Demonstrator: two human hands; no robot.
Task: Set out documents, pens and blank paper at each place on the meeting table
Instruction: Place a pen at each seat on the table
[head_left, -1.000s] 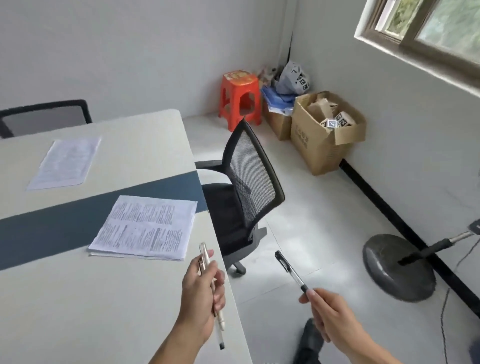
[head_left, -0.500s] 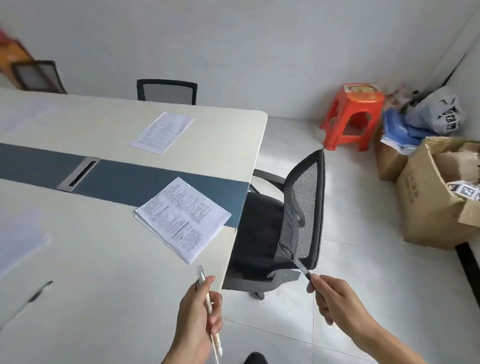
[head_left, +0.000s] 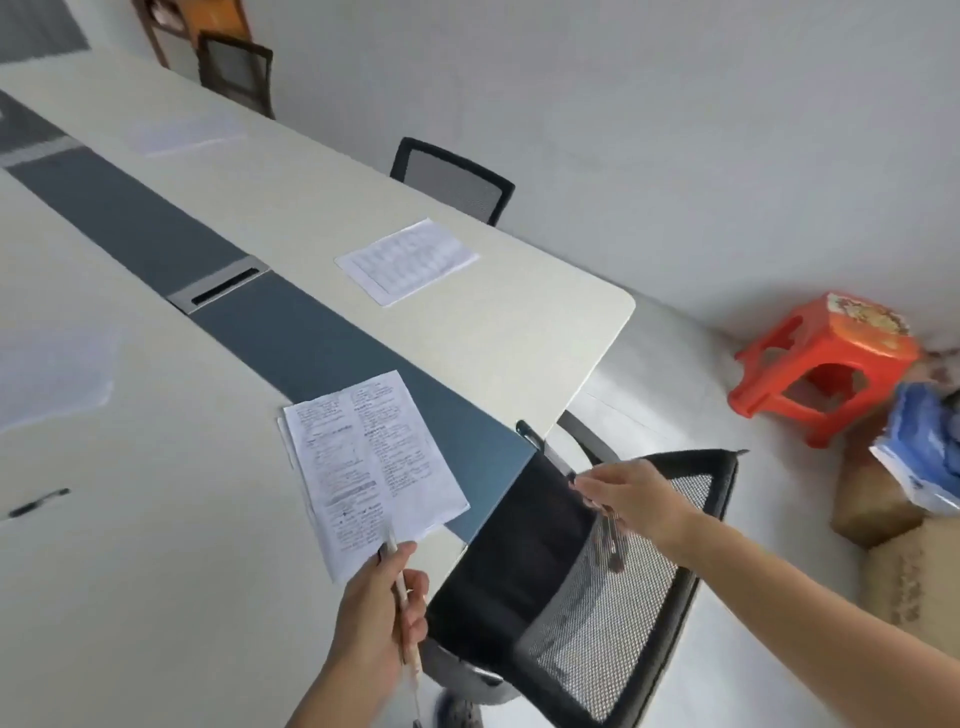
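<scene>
My left hand (head_left: 378, 608) grips white pens (head_left: 402, 597) over the near edge of the cream meeting table (head_left: 156, 571), just below a printed document (head_left: 371, 462). My right hand (head_left: 631, 499) pinches a black pen (head_left: 545, 449), held out over the black mesh chair (head_left: 587, 582) at the table's end. A second document (head_left: 408, 260) lies on the far side. Another black pen (head_left: 39, 503) lies at the left, near blurred white paper (head_left: 52, 374). More paper (head_left: 182, 135) lies further along the far side.
A dark blue strip with a cable slot (head_left: 221, 283) runs along the table's middle. Two more chairs (head_left: 452, 179) stand at the far side. An orange stool (head_left: 826, 364), a blue bag (head_left: 924, 457) and cardboard boxes (head_left: 904, 571) sit on the floor at the right.
The view has swung left along the table. My right hand with the black pen has moved out over the chair toward the table's end. My left hand keeps hold of its pens.
</scene>
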